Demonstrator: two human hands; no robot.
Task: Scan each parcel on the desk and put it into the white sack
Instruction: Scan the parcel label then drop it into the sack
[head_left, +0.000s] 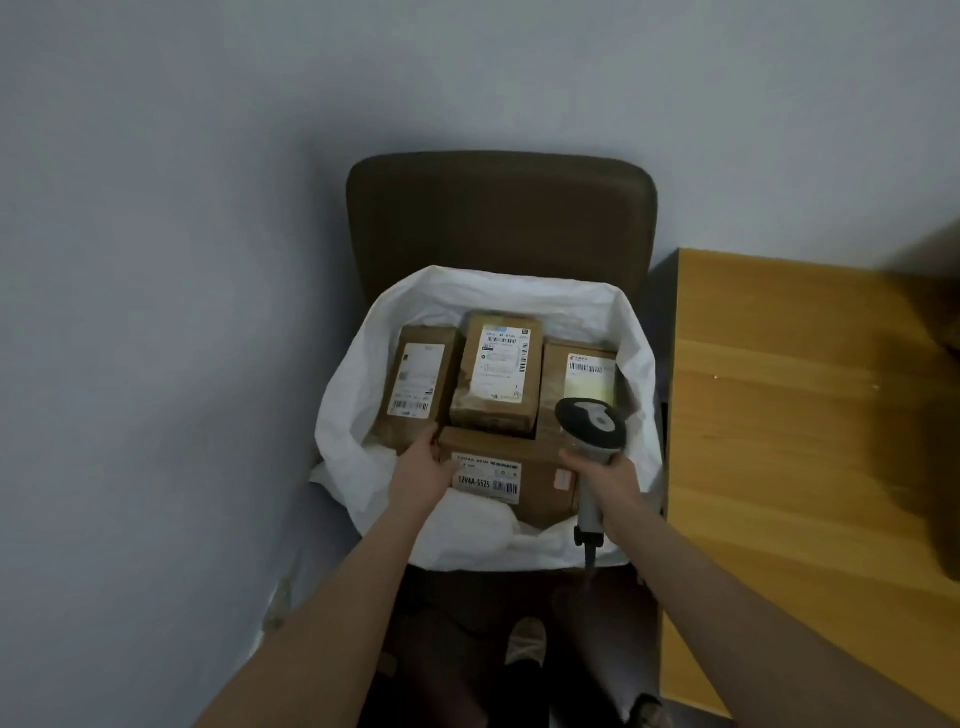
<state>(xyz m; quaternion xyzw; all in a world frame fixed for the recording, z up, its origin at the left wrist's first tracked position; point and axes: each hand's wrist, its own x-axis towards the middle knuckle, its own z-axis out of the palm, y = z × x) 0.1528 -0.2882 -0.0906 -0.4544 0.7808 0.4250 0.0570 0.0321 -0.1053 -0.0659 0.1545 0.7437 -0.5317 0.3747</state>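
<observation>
Left hand (423, 470): fingers curled round the left end of the front parcel (511, 478), thumb on top, forearm running in from lower left. Parcel sits label-up in the sack (358, 374), frame centre. Right hand (605, 475): fingers wrapped tight on the scanner (589, 431) grip, head tilted up over the parcel's right end, forearm coming from lower right. Three more parcels (496, 371) behind, side by side. Sack rests on a brown chair (498, 213); desk (779, 415) at right.
</observation>
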